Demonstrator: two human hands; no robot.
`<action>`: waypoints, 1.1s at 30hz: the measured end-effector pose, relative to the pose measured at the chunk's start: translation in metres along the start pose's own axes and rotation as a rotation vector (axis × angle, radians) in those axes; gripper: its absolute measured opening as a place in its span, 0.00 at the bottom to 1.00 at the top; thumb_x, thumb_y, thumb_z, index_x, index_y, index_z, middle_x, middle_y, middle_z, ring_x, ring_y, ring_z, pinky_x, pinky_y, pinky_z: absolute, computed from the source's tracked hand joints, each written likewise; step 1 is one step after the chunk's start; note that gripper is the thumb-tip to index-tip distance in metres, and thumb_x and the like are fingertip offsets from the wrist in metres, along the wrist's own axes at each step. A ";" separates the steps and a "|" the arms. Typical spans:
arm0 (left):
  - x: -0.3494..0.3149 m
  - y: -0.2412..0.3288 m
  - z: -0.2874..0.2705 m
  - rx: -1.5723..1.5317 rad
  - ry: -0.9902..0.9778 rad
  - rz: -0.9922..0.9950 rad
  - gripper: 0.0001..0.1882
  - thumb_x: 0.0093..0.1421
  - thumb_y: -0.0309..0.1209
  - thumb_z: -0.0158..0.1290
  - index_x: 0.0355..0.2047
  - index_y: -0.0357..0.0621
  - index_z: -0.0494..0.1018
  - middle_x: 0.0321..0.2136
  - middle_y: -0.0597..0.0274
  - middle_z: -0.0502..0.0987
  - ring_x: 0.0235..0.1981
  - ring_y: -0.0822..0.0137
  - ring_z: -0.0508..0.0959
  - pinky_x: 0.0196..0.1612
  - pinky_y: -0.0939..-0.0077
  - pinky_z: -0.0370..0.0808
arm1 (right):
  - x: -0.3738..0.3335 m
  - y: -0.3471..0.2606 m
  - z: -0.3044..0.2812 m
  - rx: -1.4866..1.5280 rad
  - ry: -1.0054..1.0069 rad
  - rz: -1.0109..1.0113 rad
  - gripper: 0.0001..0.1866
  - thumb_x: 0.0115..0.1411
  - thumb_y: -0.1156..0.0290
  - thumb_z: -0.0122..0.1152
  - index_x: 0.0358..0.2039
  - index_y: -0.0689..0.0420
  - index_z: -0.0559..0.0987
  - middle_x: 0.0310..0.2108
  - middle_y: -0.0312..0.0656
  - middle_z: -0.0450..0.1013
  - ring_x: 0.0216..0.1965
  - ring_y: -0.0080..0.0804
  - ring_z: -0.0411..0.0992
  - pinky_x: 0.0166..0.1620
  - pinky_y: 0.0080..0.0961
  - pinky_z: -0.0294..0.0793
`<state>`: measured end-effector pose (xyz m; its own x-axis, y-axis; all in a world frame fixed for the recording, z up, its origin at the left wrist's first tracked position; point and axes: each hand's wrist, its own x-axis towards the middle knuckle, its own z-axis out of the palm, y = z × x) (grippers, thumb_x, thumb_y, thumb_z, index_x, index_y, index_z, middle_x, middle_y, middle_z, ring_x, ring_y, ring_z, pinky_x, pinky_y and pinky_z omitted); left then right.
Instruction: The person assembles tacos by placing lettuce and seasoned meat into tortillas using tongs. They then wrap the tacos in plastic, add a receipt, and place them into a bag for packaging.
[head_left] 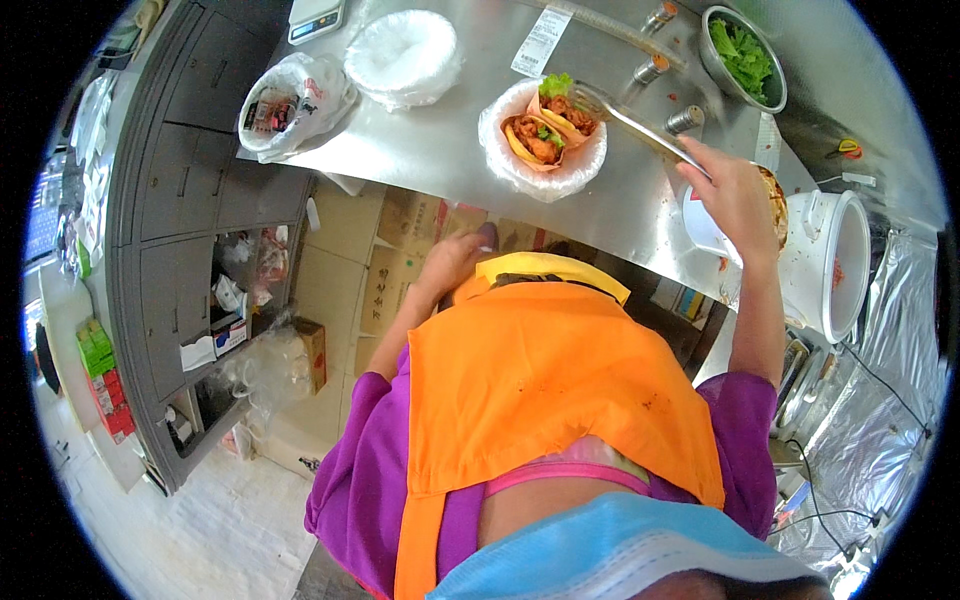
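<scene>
My right hand (pixel 738 200) is closed round the handle of a long metal utensil (pixel 645 131), whose working end meets the food in a bowl. That bowl (pixel 500 165) has a clear plastic bag over it and stands near the steel table's front edge. Inside are two filled wraps (pixel 540 140) with browned meat pieces, yellow strips and a green lettuce leaf (pixel 555 84). Beside the orange apron, below the table edge, is my left hand (pixel 452 264), away from the bowl. Its fingers are mostly turned out of sight, so their grip cannot be made out.
To the left on the steel table (pixel 430 150) are a bagged white bowl (pixel 405 55), a bag-lined container (pixel 290 105) and a scale (pixel 316 20). Metal shakers (pixel 650 70) and a lettuce bowl (pixel 742 60) stand at the back right. White tubs (pixel 850 260) flank my right arm.
</scene>
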<state>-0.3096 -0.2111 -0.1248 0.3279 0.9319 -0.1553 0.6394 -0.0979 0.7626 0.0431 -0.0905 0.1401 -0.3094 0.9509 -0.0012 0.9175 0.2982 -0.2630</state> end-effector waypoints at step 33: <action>0.007 -0.010 0.002 0.014 -0.041 0.023 0.11 0.56 0.28 0.51 0.40 0.43 0.75 0.39 0.51 0.76 0.40 0.48 0.76 0.42 0.59 0.74 | 0.004 0.000 0.004 -0.092 0.014 -0.048 0.17 0.58 0.64 0.58 0.48 0.54 0.77 0.32 0.47 0.76 0.34 0.49 0.74 0.35 0.40 0.71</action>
<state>-0.3123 -0.2042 -0.1342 0.3712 0.9140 -0.1635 0.6411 -0.1249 0.7572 0.0414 -0.0873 0.1366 -0.3509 0.9361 0.0227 0.9209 0.3494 -0.1731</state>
